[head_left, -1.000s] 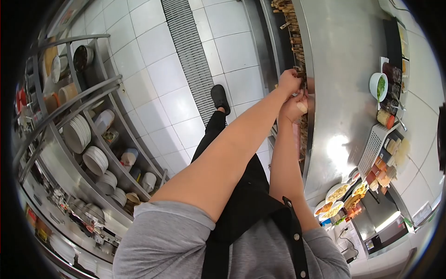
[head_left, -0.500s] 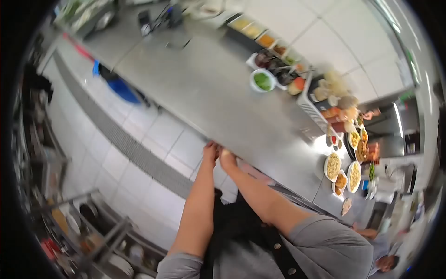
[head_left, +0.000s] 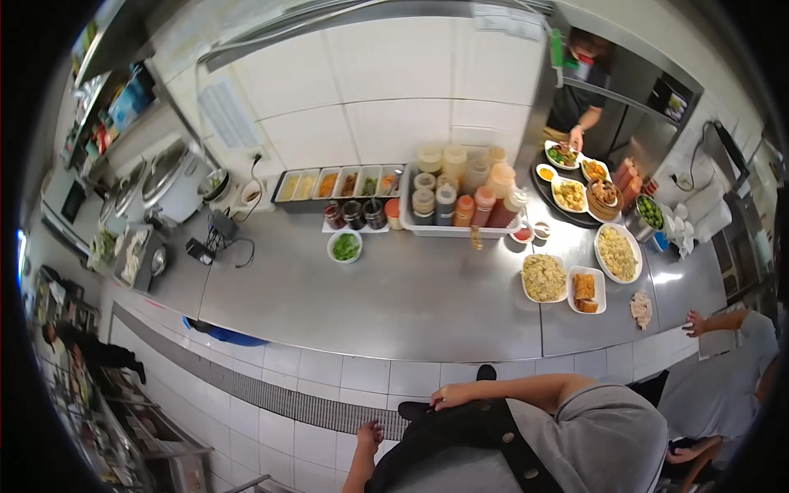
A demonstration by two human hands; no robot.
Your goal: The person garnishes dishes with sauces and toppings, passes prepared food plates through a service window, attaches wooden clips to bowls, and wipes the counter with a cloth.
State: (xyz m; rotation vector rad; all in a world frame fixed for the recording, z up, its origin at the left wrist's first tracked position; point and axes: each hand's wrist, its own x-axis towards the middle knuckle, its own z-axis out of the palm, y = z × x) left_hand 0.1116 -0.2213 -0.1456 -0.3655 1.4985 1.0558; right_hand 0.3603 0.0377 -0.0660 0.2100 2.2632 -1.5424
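Black apron [head_left: 448, 435], plain dark cloth, worn over a grey shirt [head_left: 592, 444]. I see one broad strap [head_left: 519, 458] on it, with round metallic buttons [head_left: 509, 437]. Apron sits on wearer's front, near the steel counter [head_left: 353, 304], not against it. Right hand [head_left: 448, 396] at its edge, seemingly touching; grip unclear.

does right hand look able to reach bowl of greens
Probably yes, with a stretch: nothing stands before the bowl of greens on the counter; the right hand is at the apron.
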